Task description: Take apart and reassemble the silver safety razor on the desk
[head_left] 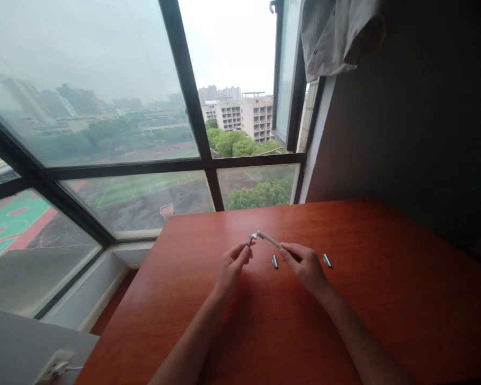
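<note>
1. Bare forearms (356, 329) angle inward from the lower edge over a red-brown table (260, 337), bringing two hands together near its far side.
2. Left hand (229, 270) pinches a small metal piece (249, 241), thumb nearest the camera, fingers curled behind.
3. Right hand (307, 266) grips the near end of a pale rod (270, 239), which slants up and left, its far end at the metal piece; whether they touch is too small to tell.
4. Steady wrists, a light pinch and squarely aligned ends would likely serve best.
5. One green piece (274, 261) lies between the hands, a second green piece (327, 260) to the right.
</note>
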Demonstrator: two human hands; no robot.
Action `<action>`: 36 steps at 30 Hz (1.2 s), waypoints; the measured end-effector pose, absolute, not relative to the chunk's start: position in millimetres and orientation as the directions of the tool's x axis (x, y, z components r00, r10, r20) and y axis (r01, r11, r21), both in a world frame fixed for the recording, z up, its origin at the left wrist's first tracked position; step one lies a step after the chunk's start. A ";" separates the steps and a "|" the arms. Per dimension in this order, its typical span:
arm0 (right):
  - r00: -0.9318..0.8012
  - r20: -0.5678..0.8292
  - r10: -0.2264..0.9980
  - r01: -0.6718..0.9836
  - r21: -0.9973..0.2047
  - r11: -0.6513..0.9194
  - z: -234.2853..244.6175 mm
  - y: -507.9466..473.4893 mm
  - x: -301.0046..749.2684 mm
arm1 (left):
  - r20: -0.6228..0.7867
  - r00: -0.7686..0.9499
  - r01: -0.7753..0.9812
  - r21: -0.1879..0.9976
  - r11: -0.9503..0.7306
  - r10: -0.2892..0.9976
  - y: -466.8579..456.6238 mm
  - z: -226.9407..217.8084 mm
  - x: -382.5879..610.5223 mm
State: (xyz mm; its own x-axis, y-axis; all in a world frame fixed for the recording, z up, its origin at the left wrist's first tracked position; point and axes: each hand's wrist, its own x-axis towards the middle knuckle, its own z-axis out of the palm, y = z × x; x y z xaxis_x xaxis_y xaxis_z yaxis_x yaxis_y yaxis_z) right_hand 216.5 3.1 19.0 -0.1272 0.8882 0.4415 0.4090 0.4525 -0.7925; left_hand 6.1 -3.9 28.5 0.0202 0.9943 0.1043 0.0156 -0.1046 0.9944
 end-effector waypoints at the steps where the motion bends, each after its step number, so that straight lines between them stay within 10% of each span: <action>1: -0.137 0.440 0.888 0.403 -0.794 0.455 19.1 2.7 216.2 | 0.107 0.025 0.011 0.994 -0.108 0.994 -3.5 28.0 5.8; 36: -0.191 0.265 0.945 0.131 -0.947 0.292 13.7 -0.2 204.2 | 0.111 0.064 -0.081 0.991 -0.106 0.992 -5.8 23.1 8.4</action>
